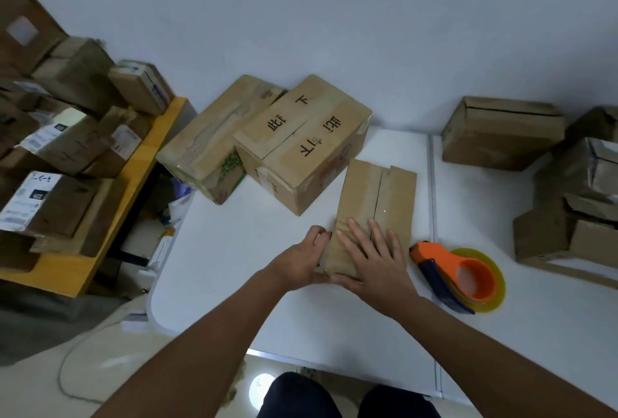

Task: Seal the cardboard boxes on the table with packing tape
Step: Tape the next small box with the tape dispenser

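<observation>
Nearest, a dark-trousered lap (pixel 347 397) shows below the tabletop's (pixel 234 267) near edge, with both bare forearms reaching forward over the white surface. The left hand (pixel 301 258) curls its fingers against the left side of a small flat box (pixel 371 210), thumb low at the near end, gripping that edge. The right hand (pixel 374 257) lies flat on the box's top with fingers spread and straight, pressing down across the centre seam; it holds nothing. The small flat box sits roughly at the middle of the tabletop, its long side running away from the person, its two top flaps meeting along a dark slit with glossy tape over it.

Just right of the box, close to the right hand but apart from it, a tape dispenser (pixel 458 278) lies on its side: orange body, dark blue handle, a yellowish clear roll around the hub.

Farther back, a larger box (pixel 301 146) with black handwritten characters on its taped top stands touching the far end of the small box. Against its left side leans another carton (pixel 207 146), which overhangs the tabletop's left edge. Toward the far right corner a plain box (pixel 501 133) sits by the wall, and torn, open cartons (pixel 575 203) are heaped at the right edge.

Off to the left, beyond the tabletop, a yellow wooden shelf (pixel 100 223) carries a blurred pile of labelled parcels (pixel 67 136).
</observation>
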`<state>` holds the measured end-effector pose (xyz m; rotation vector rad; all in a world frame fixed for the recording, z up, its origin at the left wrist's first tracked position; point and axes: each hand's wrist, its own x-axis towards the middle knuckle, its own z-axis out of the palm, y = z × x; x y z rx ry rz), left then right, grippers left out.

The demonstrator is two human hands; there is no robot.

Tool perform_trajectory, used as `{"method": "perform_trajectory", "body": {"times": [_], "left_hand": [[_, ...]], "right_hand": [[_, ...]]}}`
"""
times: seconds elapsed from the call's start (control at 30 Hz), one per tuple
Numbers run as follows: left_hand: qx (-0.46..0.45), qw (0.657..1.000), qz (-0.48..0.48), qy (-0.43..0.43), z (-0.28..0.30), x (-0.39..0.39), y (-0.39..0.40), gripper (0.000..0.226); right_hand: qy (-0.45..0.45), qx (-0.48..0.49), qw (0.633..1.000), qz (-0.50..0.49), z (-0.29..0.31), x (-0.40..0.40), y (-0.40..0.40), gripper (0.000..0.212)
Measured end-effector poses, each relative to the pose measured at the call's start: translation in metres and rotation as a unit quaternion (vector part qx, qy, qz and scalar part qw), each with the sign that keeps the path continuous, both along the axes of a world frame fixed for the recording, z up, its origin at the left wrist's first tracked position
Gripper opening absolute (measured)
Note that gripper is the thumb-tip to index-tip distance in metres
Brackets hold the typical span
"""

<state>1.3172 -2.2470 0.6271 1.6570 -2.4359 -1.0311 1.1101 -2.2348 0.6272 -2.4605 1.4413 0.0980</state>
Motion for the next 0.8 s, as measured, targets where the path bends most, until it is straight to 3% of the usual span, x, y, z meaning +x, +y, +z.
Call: {"method": "perform_trajectory", "body": {"times": [0.07,0.13,0.2,0.27,0.33,0.43,0.5,0.57,0.67,0.8], "left_hand": [[0.011,1.0,0.019,-0.009,-0.004,0.003,0.007,0.081],[0.029,0.997,0.072,-0.023,0.003,0.008,0.014,0.076],[-0.005,0.991,0.136,-0.021,0.017,0.007,0.017,0.065],[-0.08,0.985,0.149,0.007,0.03,-0.006,0.016,0.05],[-0.1,0.988,0.115,-0.007,0.037,-0.027,0.016,0.053],[-0.026,0.987,0.068,-0.145,0.037,-0.047,0.021,0.091],[-0.001,0.981,0.043,-0.187,0.035,-0.045,0.027,0.111],[-0.001,0.98,0.013,-0.198,0.036,-0.036,0.033,0.118],[0.011,0.973,-0.084,-0.215,0.041,-0.016,0.028,0.119],[0.022,0.951,-0.202,-0.235,0.054,0.016,0.01,0.12]], "right_hand": [[-0.11,0.046,0.992,-0.035,0.011,-0.005,-0.005,0.074],[-0.226,0.09,0.962,-0.127,0.021,-0.013,-0.013,0.065],[-0.239,0.078,0.941,-0.227,0.023,-0.027,-0.023,0.06],[-0.193,0.116,0.94,-0.256,0.024,-0.034,-0.022,0.058],[-0.187,0.128,0.944,-0.242,0.028,-0.031,-0.007,0.056],[-0.272,0.124,0.918,-0.261,0.039,-0.022,0.021,0.049],[-0.311,0.093,0.902,-0.284,0.039,-0.024,0.029,0.041],[-0.315,0.024,0.901,-0.299,0.033,-0.032,0.026,0.037],[-0.289,-0.034,0.915,-0.281,0.024,-0.049,0.011,0.05],[-0.301,0.135,0.912,-0.246,0.018,-0.058,-0.005,0.083]]}}
